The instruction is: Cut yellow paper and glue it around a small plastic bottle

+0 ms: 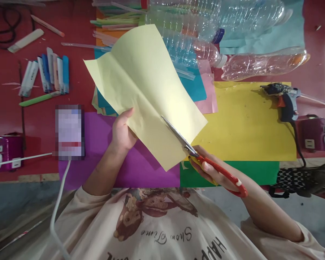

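My left hand (124,131) grips the left edge of a pale yellow sheet of paper (146,83), its thumb on top and the other fingers hidden underneath. The sheet is lifted off the table, bent along a crease, with its far end curling up. In my right hand (213,168) is a pair of scissors (223,173) with red handles. One metal blade lies over the paper, pointing up and left from its near right edge; the other blade is mostly hidden. Purple (157,171), green (241,171) and bright yellow (249,126) sheets lie beneath.
Clear plastic bottles (262,64) and drinking straws (119,21) lie at the back. On the right are a glue gun (287,101) and a purple power socket (321,133). Markers (51,70) and a cabled phone (69,131) lie left.
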Tool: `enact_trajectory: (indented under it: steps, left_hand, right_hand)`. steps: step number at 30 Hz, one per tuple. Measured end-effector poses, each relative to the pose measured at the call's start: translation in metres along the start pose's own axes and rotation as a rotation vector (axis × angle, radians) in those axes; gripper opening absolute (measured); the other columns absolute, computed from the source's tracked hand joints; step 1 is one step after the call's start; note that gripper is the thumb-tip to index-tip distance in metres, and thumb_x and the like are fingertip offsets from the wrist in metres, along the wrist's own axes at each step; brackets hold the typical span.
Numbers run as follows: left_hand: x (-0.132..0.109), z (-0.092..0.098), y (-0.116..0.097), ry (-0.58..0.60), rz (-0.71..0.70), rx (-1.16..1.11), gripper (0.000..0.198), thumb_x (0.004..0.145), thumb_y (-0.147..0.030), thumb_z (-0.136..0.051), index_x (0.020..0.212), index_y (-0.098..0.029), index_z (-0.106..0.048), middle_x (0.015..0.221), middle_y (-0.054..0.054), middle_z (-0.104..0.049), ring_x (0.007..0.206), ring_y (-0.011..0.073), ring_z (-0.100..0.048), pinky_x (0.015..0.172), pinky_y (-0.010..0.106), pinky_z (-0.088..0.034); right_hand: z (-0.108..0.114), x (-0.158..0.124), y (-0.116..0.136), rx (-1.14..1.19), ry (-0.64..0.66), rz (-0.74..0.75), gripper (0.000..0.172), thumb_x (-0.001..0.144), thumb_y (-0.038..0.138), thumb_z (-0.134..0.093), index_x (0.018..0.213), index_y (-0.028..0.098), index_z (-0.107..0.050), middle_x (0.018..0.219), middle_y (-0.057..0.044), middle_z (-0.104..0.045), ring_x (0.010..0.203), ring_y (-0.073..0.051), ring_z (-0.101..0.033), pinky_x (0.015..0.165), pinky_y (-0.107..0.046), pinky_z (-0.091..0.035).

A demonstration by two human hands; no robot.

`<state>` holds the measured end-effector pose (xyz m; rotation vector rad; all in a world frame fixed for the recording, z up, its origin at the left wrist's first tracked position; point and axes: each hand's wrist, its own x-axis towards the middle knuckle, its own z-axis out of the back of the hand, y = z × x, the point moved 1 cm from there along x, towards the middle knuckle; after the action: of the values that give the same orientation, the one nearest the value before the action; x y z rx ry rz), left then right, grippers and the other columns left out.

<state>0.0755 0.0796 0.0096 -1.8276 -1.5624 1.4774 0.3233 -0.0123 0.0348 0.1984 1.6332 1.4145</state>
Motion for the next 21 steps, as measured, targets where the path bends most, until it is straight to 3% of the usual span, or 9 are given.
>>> enact_trajectory:
  steps: [8, 21]
  left_hand:
    - [-0.0006, -0.0008, -0.0007, 0.011, -0.015, -0.020, 0.030, 0.078, -0.024, -0.057, 0.104, -0.019, -0.069, 0.107, 0.006, -0.075, 0.123, 0.0296, -0.060, 0.102, 0.042, -0.053]
    - [-0.0014, -0.0015, -0.0017, 0.015, -0.023, -0.025, 0.023, 0.080, -0.020, -0.054, 0.097, -0.016, -0.069, 0.099, 0.006, -0.075, 0.127, 0.0274, -0.057, 0.106, 0.041, -0.050]
  right_hand:
    - [-0.0052, 0.0036, 0.0048, 0.150, -0.055, -0.094, 0.078, 0.077, 0.085, -0.040, 0.118, 0.019, -0.044, 0.063, 0.008, -0.031, 0.048, -0.008, -0.025, 0.042, -0.023, -0.020]
    - [-0.0076, 0.0043, 0.0005, 0.116, -0.092, -0.072, 0.079, 0.076, 0.087, -0.038, 0.116, 0.019, -0.046, 0.062, 0.007, -0.034, 0.051, -0.010, -0.028, 0.046, -0.024, -0.023]
